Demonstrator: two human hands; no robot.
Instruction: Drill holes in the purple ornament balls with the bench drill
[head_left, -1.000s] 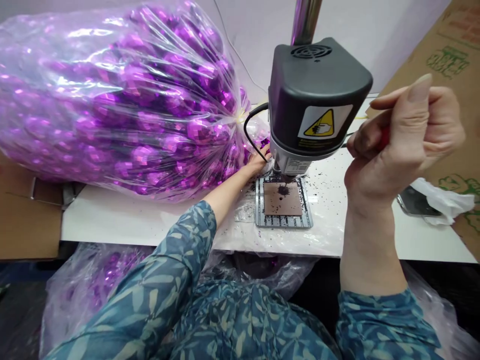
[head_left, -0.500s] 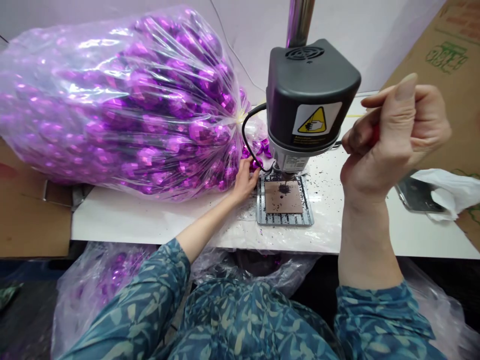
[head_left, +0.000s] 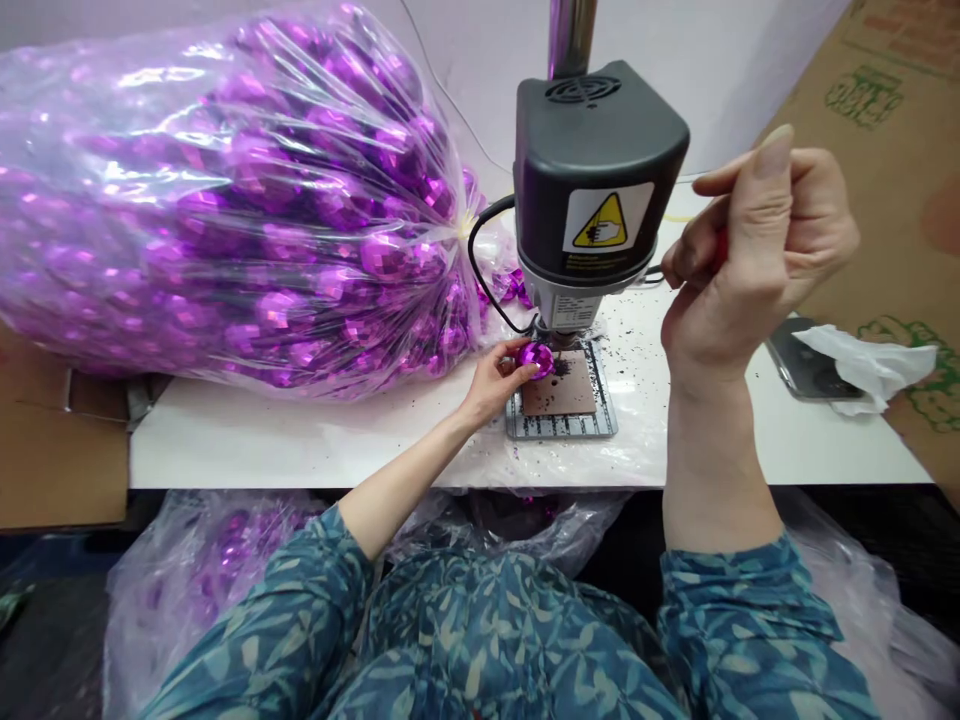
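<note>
Between the thumb and fingers of my left hand is a shiny purple faceted ball. It is held over the left edge of a brown square board, which has dark shavings on it and rests on the slotted metal base of a bench drill press. The drill's lower end hangs just behind and right of the ball. To the right of the motor housing my right hand is raised and closed around a lever handle; only a bit of its red grip shows between the fingers.
A big clear bag of purple faceted balls lies on the left of the white table. On the right are a dark phone, a crumpled white tissue and a cardboard box. Plastic bags hang below the table edge.
My left hand has come right from the pile by the bag's neck, bringing a purple ball over the board. My right hand keeps its grip on the lever. The view has shifted slightly.
</note>
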